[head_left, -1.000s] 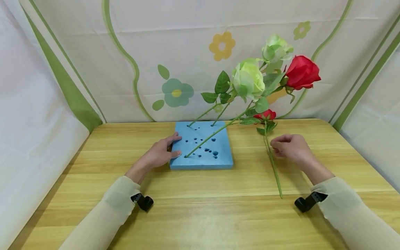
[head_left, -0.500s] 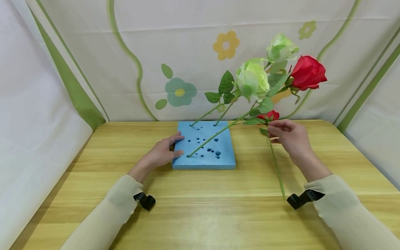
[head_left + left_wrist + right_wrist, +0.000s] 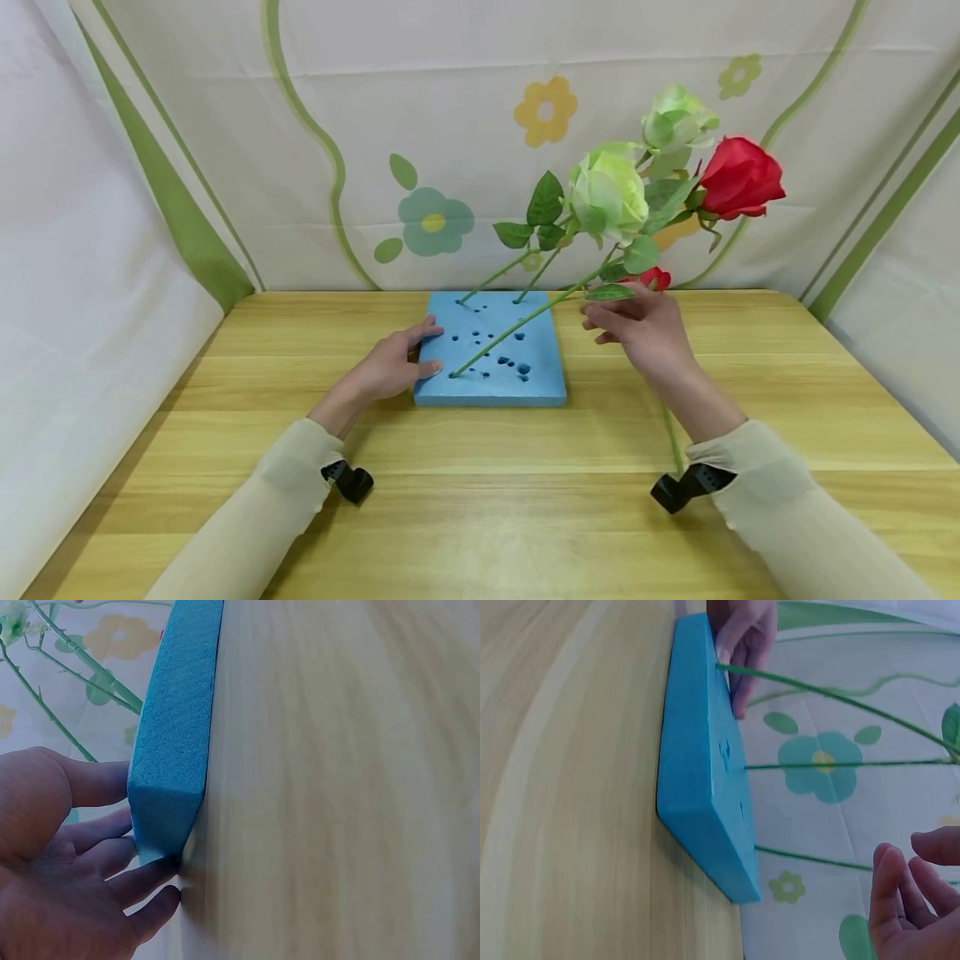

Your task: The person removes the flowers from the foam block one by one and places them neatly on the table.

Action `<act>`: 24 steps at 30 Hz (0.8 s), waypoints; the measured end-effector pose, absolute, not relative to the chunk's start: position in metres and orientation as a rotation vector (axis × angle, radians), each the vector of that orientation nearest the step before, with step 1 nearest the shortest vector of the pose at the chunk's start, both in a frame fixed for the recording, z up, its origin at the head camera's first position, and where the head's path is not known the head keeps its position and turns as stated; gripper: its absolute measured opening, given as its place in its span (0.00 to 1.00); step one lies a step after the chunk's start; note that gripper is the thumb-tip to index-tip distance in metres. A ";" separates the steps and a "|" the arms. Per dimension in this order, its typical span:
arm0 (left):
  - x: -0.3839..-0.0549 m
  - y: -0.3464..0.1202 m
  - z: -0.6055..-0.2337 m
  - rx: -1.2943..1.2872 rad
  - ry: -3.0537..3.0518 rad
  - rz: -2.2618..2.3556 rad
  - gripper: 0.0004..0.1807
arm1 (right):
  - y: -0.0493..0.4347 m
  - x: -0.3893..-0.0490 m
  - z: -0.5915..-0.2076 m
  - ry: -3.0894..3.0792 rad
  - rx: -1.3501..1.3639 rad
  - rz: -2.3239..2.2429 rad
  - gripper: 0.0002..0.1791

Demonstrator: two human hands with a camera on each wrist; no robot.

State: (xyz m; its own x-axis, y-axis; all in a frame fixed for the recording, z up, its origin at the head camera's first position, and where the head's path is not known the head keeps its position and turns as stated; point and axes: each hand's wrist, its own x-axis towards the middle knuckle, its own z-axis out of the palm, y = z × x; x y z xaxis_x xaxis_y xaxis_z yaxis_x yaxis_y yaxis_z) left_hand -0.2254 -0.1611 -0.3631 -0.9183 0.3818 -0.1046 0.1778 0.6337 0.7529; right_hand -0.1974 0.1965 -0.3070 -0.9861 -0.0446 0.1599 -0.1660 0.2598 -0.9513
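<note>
A blue foam block [image 3: 543,385] pierced with several holes lies on the table. Two pale green roses [image 3: 609,193] and a red rose [image 3: 742,177] lean rightward on stems stuck in it. My left hand [image 3: 382,367] rests at the block's left edge, thumb on top; in the left wrist view, lower fingers touch the side of the foam [image 3: 172,720]. Right of the block, my right hand [image 3: 645,329] is raised with fingers loosely bent; the right wrist view shows thumb and fingertips apart, nothing between. It partly hides a second red rose [image 3: 660,279], whose stem [image 3: 672,437] lies on the table.
The wooden table [image 3: 480,517] ends at a white cloth backdrop [image 3: 465,108] printed with flowers. A low leaf [image 3: 610,292] from the leaning stems hangs right by my right hand. White cloth walls stand on both sides.
My right hand has moved from beside the lying red rose's stem, up to its bloom, then left toward the block. My left hand and the block stay together; the view shifted slightly.
</note>
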 end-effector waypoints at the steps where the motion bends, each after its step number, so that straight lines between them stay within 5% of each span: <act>1: -0.225 -0.161 -0.363 0.459 2.603 1.158 0.34 | 0.193 -0.197 -0.307 -2.411 0.211 1.846 0.20; 24: -0.225 -0.162 -0.362 0.457 2.598 1.171 0.33 | 0.145 -0.187 -0.311 -2.313 0.376 2.054 0.18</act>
State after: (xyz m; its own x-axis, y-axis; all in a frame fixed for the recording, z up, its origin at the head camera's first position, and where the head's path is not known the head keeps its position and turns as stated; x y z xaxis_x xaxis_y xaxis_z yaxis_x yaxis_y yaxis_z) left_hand -0.2251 -0.1616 -0.3620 -0.9182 0.3829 -0.1015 0.1776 0.6270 0.7585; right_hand -0.1875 0.1454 -0.3114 -0.9706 -0.1623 0.1777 -0.1957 0.1023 -0.9753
